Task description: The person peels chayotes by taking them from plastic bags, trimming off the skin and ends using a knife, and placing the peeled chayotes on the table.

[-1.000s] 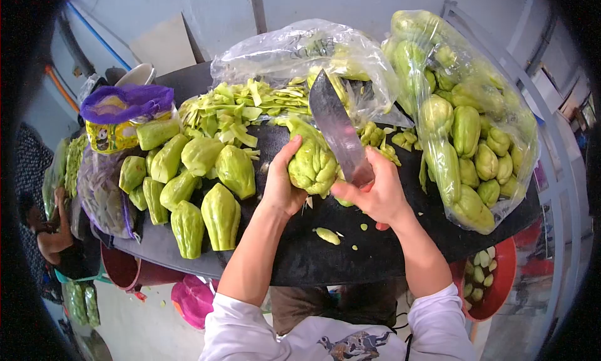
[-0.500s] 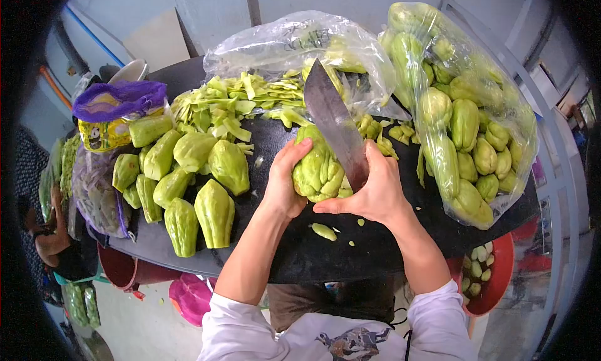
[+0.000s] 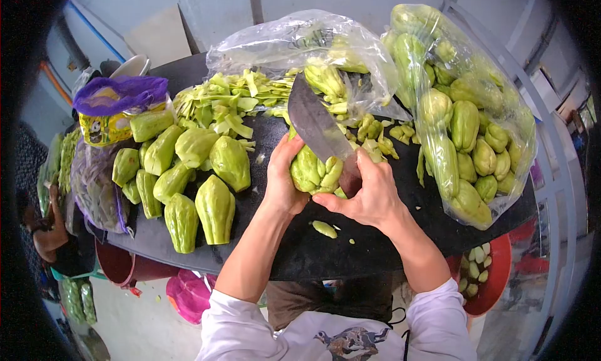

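In my left hand (image 3: 285, 176) I grip a wrinkled green chayote (image 3: 311, 173) over the middle of the black table (image 3: 282, 248). My right hand (image 3: 369, 189) is closed round a broad dark knife (image 3: 313, 120), its blade slanting up and left across the chayote; the handle is mostly hidden by my fingers. My right thumb reaches under the fruit. Left of my hands stand several peeled chayotes (image 3: 214, 209). Behind them lies a heap of green peelings (image 3: 231, 98). A small strip of peel (image 3: 324, 229) rests below my hands.
A clear plastic bag full of chayotes (image 3: 464, 126) lies at the right. Another clear bag (image 3: 263, 45) sits at the back. A purple mesh bag (image 3: 97, 186) stands at the left edge. Below the table are a red tub (image 3: 498, 279) and a pink object (image 3: 191, 298). A person (image 3: 53, 236) is far left.
The knife blade has tilted further left and lies over more of the chayote's top. The chayote has turned slightly in my left hand.
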### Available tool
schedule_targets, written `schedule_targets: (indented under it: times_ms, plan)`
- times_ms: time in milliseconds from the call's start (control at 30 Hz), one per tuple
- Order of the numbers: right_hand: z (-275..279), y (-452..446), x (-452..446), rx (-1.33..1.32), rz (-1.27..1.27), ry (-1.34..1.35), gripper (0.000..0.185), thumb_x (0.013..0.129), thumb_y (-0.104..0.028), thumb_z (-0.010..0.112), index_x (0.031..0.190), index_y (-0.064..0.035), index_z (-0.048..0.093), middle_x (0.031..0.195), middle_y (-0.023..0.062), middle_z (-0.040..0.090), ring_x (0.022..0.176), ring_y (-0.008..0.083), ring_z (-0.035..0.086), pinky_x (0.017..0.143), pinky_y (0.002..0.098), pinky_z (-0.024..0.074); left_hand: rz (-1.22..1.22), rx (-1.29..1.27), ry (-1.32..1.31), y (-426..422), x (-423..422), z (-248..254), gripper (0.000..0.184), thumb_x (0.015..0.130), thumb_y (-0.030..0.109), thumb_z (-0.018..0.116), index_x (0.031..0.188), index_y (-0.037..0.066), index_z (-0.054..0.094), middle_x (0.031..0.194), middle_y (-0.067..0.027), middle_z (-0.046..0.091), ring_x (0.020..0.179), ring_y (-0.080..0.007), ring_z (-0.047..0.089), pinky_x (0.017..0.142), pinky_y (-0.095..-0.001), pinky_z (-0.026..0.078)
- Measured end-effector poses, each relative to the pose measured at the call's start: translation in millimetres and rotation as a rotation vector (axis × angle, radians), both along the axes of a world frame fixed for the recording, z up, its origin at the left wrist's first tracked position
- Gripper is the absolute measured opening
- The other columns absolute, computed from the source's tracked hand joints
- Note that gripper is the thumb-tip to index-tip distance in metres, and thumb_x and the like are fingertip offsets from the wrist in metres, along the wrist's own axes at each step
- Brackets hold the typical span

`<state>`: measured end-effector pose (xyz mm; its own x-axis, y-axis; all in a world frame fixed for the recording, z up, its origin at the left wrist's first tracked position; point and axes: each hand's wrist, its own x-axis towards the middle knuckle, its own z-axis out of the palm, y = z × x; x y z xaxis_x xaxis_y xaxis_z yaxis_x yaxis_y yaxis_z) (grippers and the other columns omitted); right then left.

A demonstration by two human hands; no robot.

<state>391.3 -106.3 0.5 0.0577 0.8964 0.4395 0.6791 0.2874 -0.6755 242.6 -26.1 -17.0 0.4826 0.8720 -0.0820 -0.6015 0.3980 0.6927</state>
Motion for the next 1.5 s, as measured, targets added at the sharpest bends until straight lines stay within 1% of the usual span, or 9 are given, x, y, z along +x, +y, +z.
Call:
schedule_targets:
  times_ms: [333, 500, 533, 700, 800, 900, 1100, 1167, 1500]
  plan:
    - [-5.3, -2.2, -4.1, -0.093, 0.029, -0.026, 0.062, 0.079, -0.053, 0.077, 0.089, 0.0048, 0.056, 0.060, 0.0170, 0.063, 0.058, 0.0355, 0.068, 0.053, 0.0443, 0.0535, -0.038, -0.049, -0.028, 3.1, -1.9, -4.9, 0.034, 0.099, 0.028, 0.052, 0.124, 0.005, 0.055, 0.118, -0.0113, 0.063, 0.105, -0.0230, 0.065, 0.089, -0.0381, 0.055]
    - [0.0, -0.7, -0.5, -0.075, 0.060, 0.099, 0.056, 0.085, -0.049, 0.073, 0.089, 0.0051, 0.059, 0.059, 0.0156, 0.062, 0.057, 0.0311, 0.067, 0.053, 0.0406, 0.0514, -0.044, -0.132, -0.112, 6.3, -5.3, 5.2, 0.038, 0.098, 0.031, 0.052, 0.128, 0.007, 0.053, 0.125, -0.0095, 0.061, 0.115, -0.0259, 0.061, 0.095, -0.0431, 0.053]
    - [-1.2, -0.4, 4.9, -0.108, 0.053, 0.098, 0.055, 0.086, -0.048, 0.072, 0.088, 0.0050, 0.060, 0.059, 0.0155, 0.062, 0.055, 0.0295, 0.065, 0.053, 0.0388, 0.0503, -0.164, -0.082, -0.143, 4.7, -12.7, 17.6, 0.043, 0.097, 0.035, 0.055, 0.131, 0.009, 0.050, 0.126, -0.0081, 0.060, 0.118, -0.0265, 0.059, 0.098, -0.0465, 0.051]
    - [2.5, 0.5, 6.3, -0.109, 0.095, 0.135, 0.055, 0.089, -0.049, 0.069, 0.088, 0.0051, 0.061, 0.061, 0.0148, 0.062, 0.053, 0.0253, 0.063, 0.053, 0.0355, 0.0485, -0.145, -0.011, -0.032, 4.9, -11.1, 6.6, 0.050, 0.095, 0.039, 0.060, 0.134, 0.011, 0.046, 0.123, -0.0110, 0.060, 0.114, -0.0280, 0.061, 0.096, -0.0509, 0.052]
    - [-3.6, 7.2, 8.6, 0.006, 0.091, 0.324, 0.059, 0.085, -0.053, 0.073, 0.087, 0.0042, 0.060, 0.062, 0.0131, 0.062, 0.055, 0.0233, 0.064, 0.053, 0.0350, 0.0492, -0.091, -0.100, -0.028, 7.4, -7.4, 5.6, 0.051, 0.094, 0.039, 0.063, 0.132, 0.010, 0.048, 0.123, -0.0116, 0.060, 0.113, -0.0283, 0.062, 0.095, -0.0518, 0.053]
    - [-4.3, 9.9, 17.6, 0.113, -0.055, 0.109, 0.073, 0.066, -0.062, 0.085, 0.088, 0.0028, 0.059, 0.063, 0.0109, 0.064, 0.055, 0.0228, 0.066, 0.051, 0.0343, 0.0503, -0.029, -0.113, -0.026, 2.4, -4.2, 10.1, 0.048, 0.093, 0.042, 0.065, 0.127, 0.009, 0.053, 0.120, -0.0100, 0.062, 0.111, -0.0268, 0.062, 0.098, -0.0495, 0.051]
    - [-0.9, 7.2, 14.3, 0.191, -0.140, -0.018, 0.078, 0.055, -0.064, 0.089, 0.083, -0.0001, 0.055, 0.058, 0.0120, 0.061, 0.054, 0.0290, 0.068, 0.050, 0.0390, 0.0525, 0.053, -0.105, -0.023, 0.4, 4.3, -1.6, 0.044, 0.092, 0.043, 0.067, 0.119, 0.010, 0.056, 0.116, -0.0089, 0.063, 0.108, -0.0257, 0.063, 0.098, -0.0468, 0.051]
    - [-0.5, 6.1, 13.5, 0.190, -0.162, -0.051, 0.079, 0.054, -0.066, 0.088, 0.083, -0.0007, 0.054, 0.057, 0.0122, 0.061, 0.053, 0.0298, 0.067, 0.049, 0.0395, 0.0524, 0.065, -0.122, -0.085, -2.0, 6.0, -0.2, 0.043, 0.091, 0.033, 0.071, 0.120, 0.004, 0.057, 0.111, -0.0095, 0.065, 0.102, -0.0230, 0.065, 0.092, -0.0422, 0.053]
    - [3.0, 4.5, 13.6, 0.175, -0.176, -0.135, 0.080, 0.055, -0.070, 0.085, 0.080, -0.0011, 0.055, 0.057, 0.0120, 0.061, 0.051, 0.0312, 0.066, 0.048, 0.0402, 0.0532, 0.048, -0.172, -0.088, -11.2, 12.9, 9.1, 0.033, 0.092, 0.030, 0.066, 0.113, 0.006, 0.058, 0.107, -0.0078, 0.065, 0.099, -0.0211, 0.065, 0.092, -0.0390, 0.052]
